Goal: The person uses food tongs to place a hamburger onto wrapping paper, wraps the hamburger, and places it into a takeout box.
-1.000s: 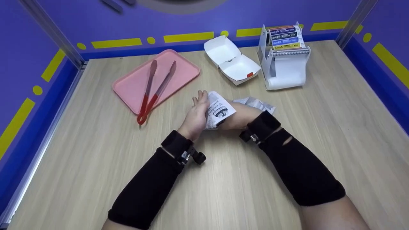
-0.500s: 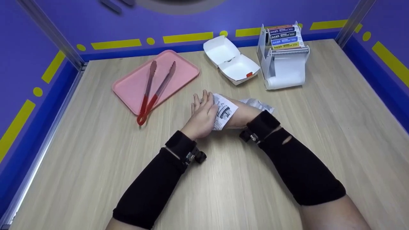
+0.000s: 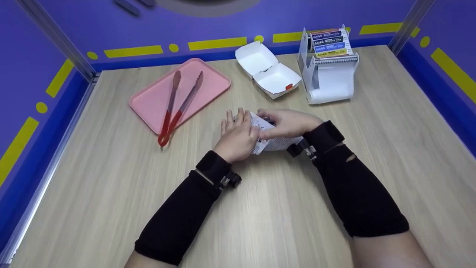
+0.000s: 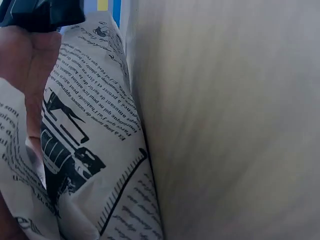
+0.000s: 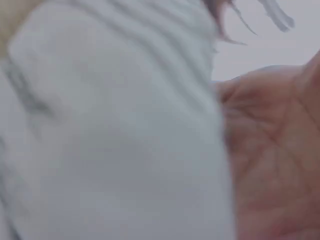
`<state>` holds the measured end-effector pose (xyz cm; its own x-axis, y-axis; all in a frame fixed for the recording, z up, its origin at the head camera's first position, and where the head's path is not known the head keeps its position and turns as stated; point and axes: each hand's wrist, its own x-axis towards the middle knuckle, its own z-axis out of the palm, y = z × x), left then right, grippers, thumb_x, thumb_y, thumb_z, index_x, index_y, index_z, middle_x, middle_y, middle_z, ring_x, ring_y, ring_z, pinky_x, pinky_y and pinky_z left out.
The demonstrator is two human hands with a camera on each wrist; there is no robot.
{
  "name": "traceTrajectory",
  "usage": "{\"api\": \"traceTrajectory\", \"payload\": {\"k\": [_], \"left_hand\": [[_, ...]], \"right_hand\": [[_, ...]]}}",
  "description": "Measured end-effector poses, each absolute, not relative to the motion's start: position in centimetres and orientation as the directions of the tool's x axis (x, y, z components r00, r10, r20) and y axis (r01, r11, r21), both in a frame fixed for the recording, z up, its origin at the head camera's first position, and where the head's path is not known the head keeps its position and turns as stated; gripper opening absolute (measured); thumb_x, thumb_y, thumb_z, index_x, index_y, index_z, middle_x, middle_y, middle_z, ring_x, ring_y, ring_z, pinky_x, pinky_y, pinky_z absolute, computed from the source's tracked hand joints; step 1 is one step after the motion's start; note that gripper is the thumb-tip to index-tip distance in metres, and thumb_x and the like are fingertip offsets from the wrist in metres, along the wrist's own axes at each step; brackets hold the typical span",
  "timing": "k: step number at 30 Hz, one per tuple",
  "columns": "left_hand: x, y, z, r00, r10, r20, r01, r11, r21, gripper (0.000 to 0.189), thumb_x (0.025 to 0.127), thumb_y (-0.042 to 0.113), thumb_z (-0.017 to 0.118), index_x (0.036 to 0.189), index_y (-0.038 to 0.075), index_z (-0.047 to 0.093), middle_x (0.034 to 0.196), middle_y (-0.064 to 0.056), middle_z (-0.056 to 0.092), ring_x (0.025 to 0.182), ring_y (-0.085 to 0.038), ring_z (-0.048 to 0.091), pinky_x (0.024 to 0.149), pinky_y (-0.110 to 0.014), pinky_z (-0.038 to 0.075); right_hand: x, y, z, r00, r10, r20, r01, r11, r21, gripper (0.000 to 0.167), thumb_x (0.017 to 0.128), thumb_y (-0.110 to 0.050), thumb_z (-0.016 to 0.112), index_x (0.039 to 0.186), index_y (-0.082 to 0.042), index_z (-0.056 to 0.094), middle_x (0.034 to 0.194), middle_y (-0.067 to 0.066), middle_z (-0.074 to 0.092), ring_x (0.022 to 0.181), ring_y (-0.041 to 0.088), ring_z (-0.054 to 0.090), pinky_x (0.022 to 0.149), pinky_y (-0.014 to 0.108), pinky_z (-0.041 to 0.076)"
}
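Note:
A bundle of newspaper-print wrapping paper (image 3: 280, 144) lies on the table between my hands. Whatever it encloses is hidden. My left hand (image 3: 240, 137) rests along the bundle's left end, its fingers straight and slightly spread. From the right, my right hand (image 3: 288, 123) reaches over the top with its thumb and fingers curved round the paper. Black print and a folded edge show on the wrapping paper (image 4: 95, 115) in the left wrist view. In the right wrist view the paper (image 5: 125, 135) is blurred, close beside my right palm (image 5: 275, 160).
Behind and left, red-handled tongs (image 3: 172, 111) lie across a pink tray (image 3: 148, 108). An opened white carton (image 3: 277, 78) stands at the back, beside a label dispenser (image 3: 334, 78) with several coloured rolls. Purple panels (image 3: 208, 26) border the table.
My right hand has come out from under the paper flap and now lies on top of the bundle. My left hand has shifted right, pushing the paper's left end inward.

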<state>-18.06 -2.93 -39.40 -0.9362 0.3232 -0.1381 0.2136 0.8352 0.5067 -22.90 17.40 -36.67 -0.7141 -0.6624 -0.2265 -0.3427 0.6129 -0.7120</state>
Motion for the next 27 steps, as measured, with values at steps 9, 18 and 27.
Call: {"api": "traceTrajectory", "payload": {"k": [9,18,27], "left_hand": [[-18.0,-3.0,-39.5,-0.929,0.341,-0.141,0.243,0.853,0.463,0.076,0.112,0.051,0.029,0.169,0.004,0.011,0.177,-0.020,0.002,0.161,-0.048,-0.010,0.130,-0.065,-0.003],[-18.7,-4.8,-39.4,-0.859,0.475,-0.192,0.332,0.802,0.497,0.098,0.101,0.071,0.046,0.170,0.011,0.008,0.178,-0.014,0.000,0.162,-0.044,-0.010,0.131,-0.061,-0.006],[-19.6,-5.6,-39.7,-0.844,0.502,-0.191,0.346,0.780,0.521,0.107,0.089,0.072,0.068,0.170,0.024,0.017,0.178,-0.008,0.016,0.164,-0.041,-0.003,0.133,-0.058,-0.001]], "right_hand": [[-23.3,17.8,-36.9,-0.808,-0.555,-0.196,-0.326,0.700,-0.635,0.023,0.095,-0.022,0.076,0.076,-0.009,0.071,0.107,0.006,0.077,0.097,0.022,0.070,0.089,0.036,0.054],[-23.6,18.4,-37.1,-0.782,-0.570,-0.254,-0.349,0.736,-0.580,0.026,0.099,-0.023,0.070,0.076,-0.013,0.064,0.063,-0.009,0.051,0.056,0.008,0.046,0.055,0.024,0.037],[-23.8,18.6,-37.3,-0.783,-0.555,-0.281,-0.340,0.760,-0.554,0.028,0.102,-0.028,0.065,0.079,-0.011,0.064,0.065,-0.007,0.050,0.057,0.010,0.046,0.056,0.026,0.039]]}}
